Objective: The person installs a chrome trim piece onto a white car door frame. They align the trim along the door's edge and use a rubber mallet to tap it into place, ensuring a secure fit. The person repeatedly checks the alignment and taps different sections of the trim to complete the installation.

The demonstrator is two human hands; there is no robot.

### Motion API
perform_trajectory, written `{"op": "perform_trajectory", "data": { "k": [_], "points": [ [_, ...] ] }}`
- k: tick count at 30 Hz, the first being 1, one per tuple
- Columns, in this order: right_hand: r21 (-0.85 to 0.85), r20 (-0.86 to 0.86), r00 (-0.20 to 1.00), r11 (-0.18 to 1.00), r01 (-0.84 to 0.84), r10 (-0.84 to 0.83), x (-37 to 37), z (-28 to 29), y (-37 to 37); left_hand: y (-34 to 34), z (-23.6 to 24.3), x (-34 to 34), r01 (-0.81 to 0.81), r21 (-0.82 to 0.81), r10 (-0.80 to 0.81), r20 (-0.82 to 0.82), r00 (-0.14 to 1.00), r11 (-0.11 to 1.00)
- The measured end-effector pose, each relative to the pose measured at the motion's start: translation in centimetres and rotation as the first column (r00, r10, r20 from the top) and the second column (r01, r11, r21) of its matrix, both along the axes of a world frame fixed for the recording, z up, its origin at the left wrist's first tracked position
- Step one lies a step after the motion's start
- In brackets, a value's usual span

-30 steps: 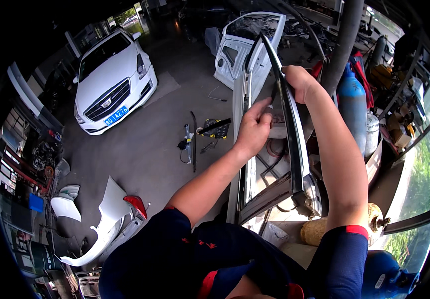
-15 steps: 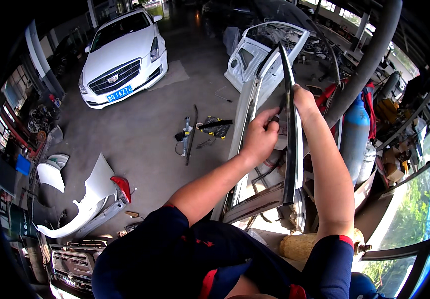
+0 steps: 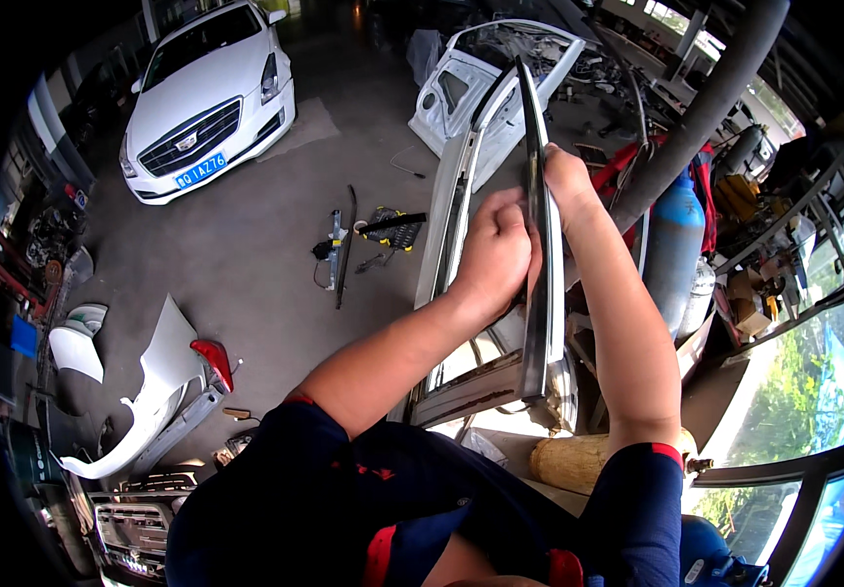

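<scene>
A long black trim strip with a white edge [image 3: 537,338] stands upright in front of me, seen nearly edge-on. My right hand [image 3: 569,178] grips its far right edge, fingers wrapped out of sight. Against the strip's left side is my left hand [image 3: 496,245], closed in a fist; whatever its fingers hold is hidden. Just left of the strip and below it is a worn pale metal frame [image 3: 438,274] with a scuffed lower bar [image 3: 476,386]. Beyond the strip's far end leans a bare white car door [image 3: 441,96].
A white car [image 3: 211,98] is parked far left. On the floor lie a window regulator [image 3: 332,251], a tool case [image 3: 397,233], a white fender [image 3: 162,367] and a red tail light [image 3: 214,362]. A blue gas cylinder [image 3: 674,254] and a slanted post [image 3: 706,117] stand right.
The view has shifted, so the surroundings sit further left and higher. My left fist has turned, hiding the small dark thing that showed at its thumb. My right hand keeps its grip.
</scene>
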State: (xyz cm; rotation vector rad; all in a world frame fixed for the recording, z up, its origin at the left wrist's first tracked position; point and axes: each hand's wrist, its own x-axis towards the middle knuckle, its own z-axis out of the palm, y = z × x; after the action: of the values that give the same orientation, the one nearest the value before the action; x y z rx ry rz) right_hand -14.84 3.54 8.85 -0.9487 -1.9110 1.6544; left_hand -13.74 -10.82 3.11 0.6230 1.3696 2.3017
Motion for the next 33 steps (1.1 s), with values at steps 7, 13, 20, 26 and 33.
{"op": "perform_trajectory", "data": {
  "k": [7, 13, 20, 26, 33],
  "points": [
    [0.083, 0.039, 0.999, 0.996, -0.018, 0.015, 0.1, -1.1, 1.5, 1.4, -3.9, -1.4, -0.108, -0.029, 0.100, -0.205, 0.974, 0.994],
    [-0.017, -0.022, 1.000, 1.000, 0.013, -0.014, 0.5, -0.7, 1.7, 0.4, -4.3, -4.6, 0.087, -0.170, -0.130, -0.260, 0.957, 0.982],
    [0.014, -0.008, 1.000, 1.000, 0.004, -0.004, 1.5, -0.3, 1.8, 0.8, -3.8, -5.5, 0.108, -0.195, -0.159, -0.272, 0.949, 0.975],
    [0.006, -0.004, 0.998, 0.998, 0.057, -0.057, 2.7, -0.9, 2.3, 1.3, -1.1, -1.2, 0.014, -0.178, -0.057, -0.234, 0.971, 0.984],
    [-0.050, -0.062, 0.994, 0.995, 0.084, -0.087, 2.5, -1.0, 2.5, 1.9, -1.6, -1.0, 0.000, -0.210, -0.059, -0.276, 0.959, 0.978]
  ]
}}
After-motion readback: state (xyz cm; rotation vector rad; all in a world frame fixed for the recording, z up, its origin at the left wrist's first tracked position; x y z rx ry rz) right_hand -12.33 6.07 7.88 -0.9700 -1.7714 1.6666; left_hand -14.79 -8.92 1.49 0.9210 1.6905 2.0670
